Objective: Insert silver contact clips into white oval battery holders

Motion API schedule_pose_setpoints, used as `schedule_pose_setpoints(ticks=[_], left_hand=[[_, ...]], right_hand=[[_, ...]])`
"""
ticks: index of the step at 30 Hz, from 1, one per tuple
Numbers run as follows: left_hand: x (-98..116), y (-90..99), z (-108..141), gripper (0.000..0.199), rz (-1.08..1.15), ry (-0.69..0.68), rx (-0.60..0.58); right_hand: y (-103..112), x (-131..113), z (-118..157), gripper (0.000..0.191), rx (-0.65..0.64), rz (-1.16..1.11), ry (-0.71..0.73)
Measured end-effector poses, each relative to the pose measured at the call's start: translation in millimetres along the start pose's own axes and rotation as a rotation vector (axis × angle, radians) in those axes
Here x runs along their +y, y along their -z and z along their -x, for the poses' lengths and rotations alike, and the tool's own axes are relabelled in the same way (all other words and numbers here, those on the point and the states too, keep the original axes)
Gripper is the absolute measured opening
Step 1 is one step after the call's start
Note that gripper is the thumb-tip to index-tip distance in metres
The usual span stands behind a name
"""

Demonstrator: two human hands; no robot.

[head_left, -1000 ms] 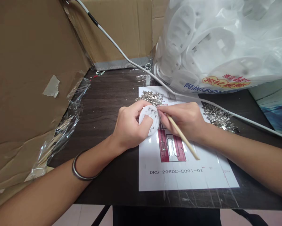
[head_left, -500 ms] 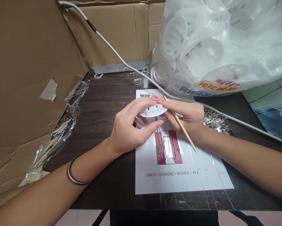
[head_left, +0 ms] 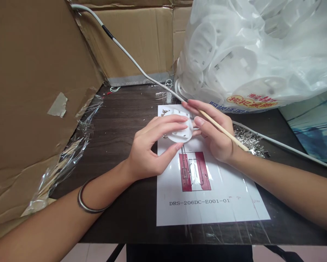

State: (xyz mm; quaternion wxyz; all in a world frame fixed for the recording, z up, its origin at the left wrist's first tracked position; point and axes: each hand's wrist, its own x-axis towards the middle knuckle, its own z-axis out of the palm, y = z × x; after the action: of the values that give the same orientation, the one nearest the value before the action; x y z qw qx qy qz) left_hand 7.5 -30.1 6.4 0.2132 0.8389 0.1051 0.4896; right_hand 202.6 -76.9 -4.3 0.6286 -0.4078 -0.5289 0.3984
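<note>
A round white plastic piece [head_left: 183,135] with small slots is tilted above a printed sheet [head_left: 174,214]. My left hand [head_left: 152,145] grips it, fingers over its face and thumb at its lower edge. On its right side, my right hand [head_left: 218,134] holds a thin wooden stick [head_left: 223,130] that slants down across the palm to the wrist. Some fingertips of my right hand are close behind the piece's right edge; whether they touch it is unclear. Small metal parts [head_left: 165,112] lie partly hidden behind the white piece.
A large clear bag [head_left: 296,76] of round white pieces stands at the back right. Below it is a pile of small metal parts [head_left: 254,140]. A white cable [head_left: 136,63] crosses diagonally behind my hands. Cardboard [head_left: 38,54] walls the left and back.
The white piece has tilted so its slotted face shows more, with my left fingers now over it. My right hand has turned and opened slightly, and the stick lies flatter, farther right.
</note>
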Motion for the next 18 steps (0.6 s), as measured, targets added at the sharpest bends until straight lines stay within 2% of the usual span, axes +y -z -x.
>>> schedule_pose_setpoints(ticks=[3, 5, 9, 11, 12, 14, 16, 18], left_hand=[[-0.6, -0.4, -0.2, 0.045, 0.119, -0.025, -0.082], [-3.4, -2.8, 1.2, 0.049, 0.183, 0.004, -0.073], [-11.9, -9.3, 5.0, 0.056, 0.314, 0.211, 0.141], [-12.9, -10.4, 5.3, 0.046, 0.4, 0.377, 0.209], [-11.8, -10.2, 4.9, 0.037, 0.45, 0.465, 0.198], [-7.2, -8.7, 3.5, 0.023, 0.552, 0.622, 0.103], [-1.5, -6.8, 1.9, 0.025, 0.635, 0.721, -0.002], [2.7, -5.3, 0.9, 0.029, 0.681, 0.777, -0.043]], right_hand=[[-0.4, -2.1, -4.4, 0.034, -0.051, -0.151, -0.126], [0.1, -2.7, -8.4, 0.034, -0.063, -0.224, -0.185], [0.5, -3.5, -14.4, 0.046, -0.028, -0.333, -0.288], [-0.9, -3.9, -15.0, 0.048, -0.004, -0.367, -0.321], [-2.0, -4.0, -14.5, 0.048, 0.005, -0.38, -0.328], [-4.6, -3.9, -12.4, 0.048, 0.007, -0.395, -0.325], [-7.5, -3.7, -9.4, 0.047, 0.006, -0.391, -0.311], [-10.1, -3.9, -6.3, 0.046, 0.017, -0.368, -0.295]])
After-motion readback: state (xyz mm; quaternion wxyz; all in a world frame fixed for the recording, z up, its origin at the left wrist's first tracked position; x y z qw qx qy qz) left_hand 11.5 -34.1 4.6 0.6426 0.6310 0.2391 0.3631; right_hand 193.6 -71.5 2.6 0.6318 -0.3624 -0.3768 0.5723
